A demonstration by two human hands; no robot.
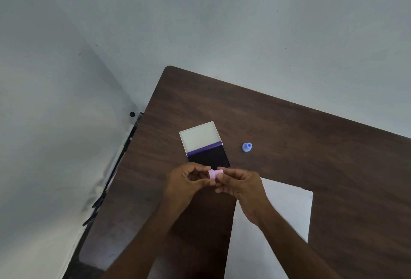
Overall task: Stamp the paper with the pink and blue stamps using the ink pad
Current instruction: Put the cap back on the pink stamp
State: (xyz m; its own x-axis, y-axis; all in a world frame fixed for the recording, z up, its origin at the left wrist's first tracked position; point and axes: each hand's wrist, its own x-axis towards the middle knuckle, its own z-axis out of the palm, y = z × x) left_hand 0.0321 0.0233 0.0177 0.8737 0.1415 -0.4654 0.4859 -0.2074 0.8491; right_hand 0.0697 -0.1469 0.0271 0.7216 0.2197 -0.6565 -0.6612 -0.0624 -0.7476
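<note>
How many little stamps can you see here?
2: the pink stamp is held between both hands, and the blue stamp stands on the table right of the ink pad.

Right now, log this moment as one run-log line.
both hands: left hand and right hand hold pink stamp | ink pad: open | blue stamp: on table | paper: no marks visible

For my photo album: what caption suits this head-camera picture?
Both hands, left and right, hold pink stamp near open ink pad.

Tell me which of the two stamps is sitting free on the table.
The blue stamp, alone right of the open ink pad. The pink stamp is held by the left hand and right hand.
</note>
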